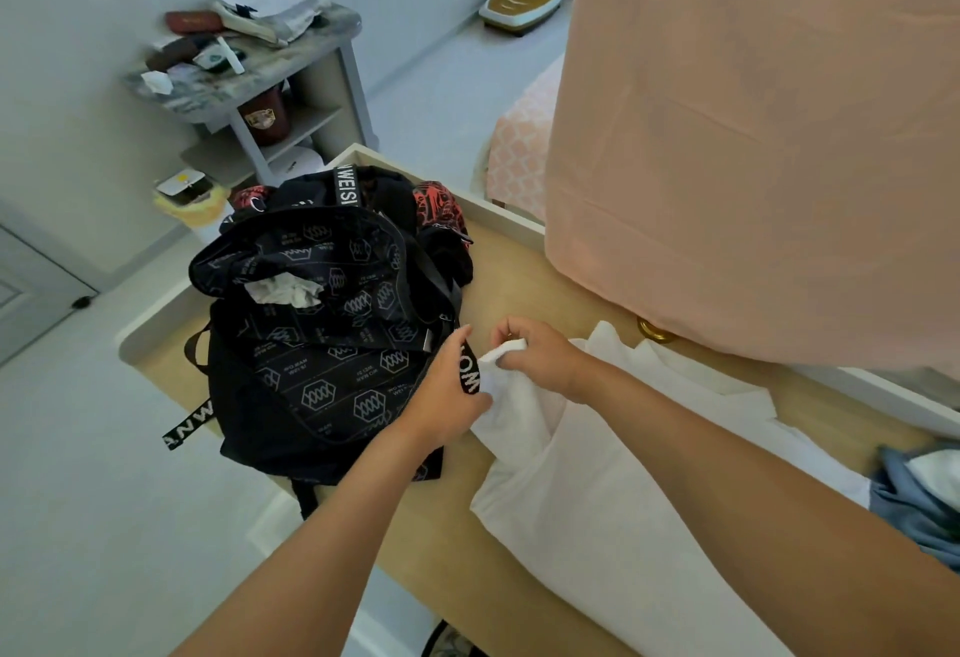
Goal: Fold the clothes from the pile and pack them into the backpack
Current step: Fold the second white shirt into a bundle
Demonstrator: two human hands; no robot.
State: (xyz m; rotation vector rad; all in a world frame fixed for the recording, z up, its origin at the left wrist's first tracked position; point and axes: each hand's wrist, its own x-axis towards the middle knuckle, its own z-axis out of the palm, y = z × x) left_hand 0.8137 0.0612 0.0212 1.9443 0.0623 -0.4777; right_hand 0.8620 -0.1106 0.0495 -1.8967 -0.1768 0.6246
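Note:
A black backpack with grey logo print lies open on the wooden table, crumpled white cloth showing in its mouth. A white garment is spread on the table to its right. My right hand pinches a corner of that white garment just beside the backpack. My left hand grips the same garment lower down, with a black lettered backpack strap lying across it. Black and red clothes are heaped behind the backpack.
A peach curtain hangs over the table's far right. Blue and white clothes lie at the right edge. A cluttered grey shelf unit and a yellow-lined bin stand on the floor to the left.

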